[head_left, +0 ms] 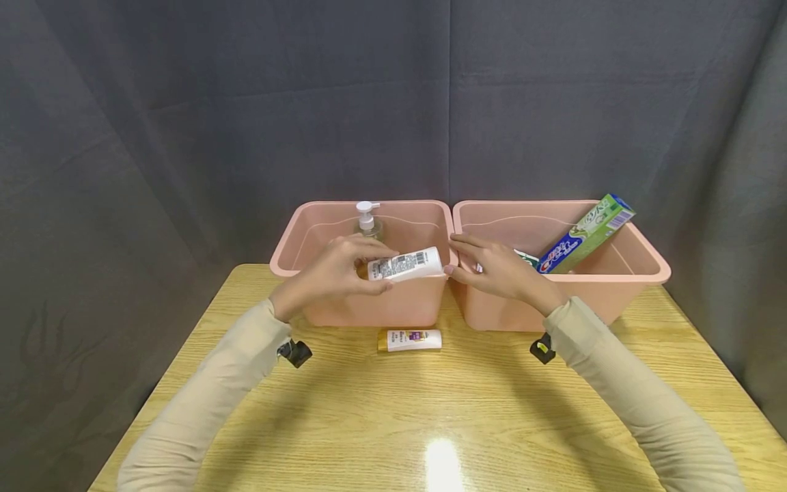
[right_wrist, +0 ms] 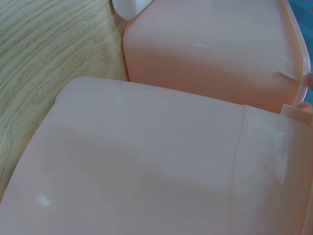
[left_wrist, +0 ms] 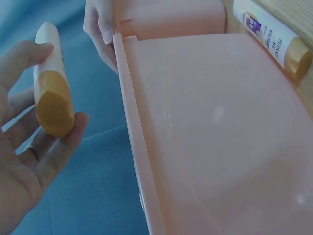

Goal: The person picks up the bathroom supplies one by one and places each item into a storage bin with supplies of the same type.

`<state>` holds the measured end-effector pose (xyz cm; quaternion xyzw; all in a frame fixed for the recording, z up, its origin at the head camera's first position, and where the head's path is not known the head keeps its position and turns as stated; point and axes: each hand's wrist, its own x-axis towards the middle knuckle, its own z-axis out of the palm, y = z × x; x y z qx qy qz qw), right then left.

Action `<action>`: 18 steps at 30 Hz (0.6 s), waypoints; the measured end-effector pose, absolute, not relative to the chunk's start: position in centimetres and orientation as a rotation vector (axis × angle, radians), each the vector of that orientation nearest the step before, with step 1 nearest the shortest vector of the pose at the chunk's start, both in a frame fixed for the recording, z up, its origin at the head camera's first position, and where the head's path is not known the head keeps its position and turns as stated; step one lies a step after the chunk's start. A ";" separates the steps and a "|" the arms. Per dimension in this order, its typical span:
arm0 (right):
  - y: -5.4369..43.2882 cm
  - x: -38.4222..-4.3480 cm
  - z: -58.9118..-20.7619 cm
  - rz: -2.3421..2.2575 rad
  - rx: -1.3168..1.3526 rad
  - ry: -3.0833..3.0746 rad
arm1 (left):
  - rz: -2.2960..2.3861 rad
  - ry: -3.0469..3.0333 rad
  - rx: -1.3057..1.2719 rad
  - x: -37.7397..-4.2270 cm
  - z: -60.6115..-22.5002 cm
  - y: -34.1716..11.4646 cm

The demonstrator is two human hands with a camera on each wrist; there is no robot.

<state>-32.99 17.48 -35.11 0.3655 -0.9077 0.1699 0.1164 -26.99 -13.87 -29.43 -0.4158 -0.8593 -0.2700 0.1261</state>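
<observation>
A white bottle (head_left: 410,266) with a gold cap (left_wrist: 55,105) is gripped between the thumb and fingers of my left hand (head_left: 332,277), over the front rim of the left pink bin (head_left: 369,307). It lies nearly level, its printed back showing in the head view. My right hand (head_left: 504,270) reaches across the front of the right pink bin (head_left: 510,314), fingers extended to where the two rims meet, fingertips close to the bottle's white end. That hand holds nothing visible. A similar white bottle (head_left: 413,340) with a gold cap lies on the table before the left bin.
A clear pump bottle (head_left: 367,217) with a white top stands in the left bin. Leaning in the right bin is a green and blue toothpaste box (head_left: 584,236), beside a partly hidden green and white package (head_left: 527,258). A dark curtain (head_left: 393,102) hangs behind the wooden table (head_left: 369,417).
</observation>
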 end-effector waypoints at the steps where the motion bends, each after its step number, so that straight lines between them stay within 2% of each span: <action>1: 17.5 -33.0 -35.1 0.496 1.072 -2.658 | -0.786 -2.505 -1.205 -27.1 -29.4 -13.9; 18: 17.6 -32.9 -35.2 0.480 1.098 -2.633 | -0.783 -2.587 -1.111 -27.8 -29.3 -13.8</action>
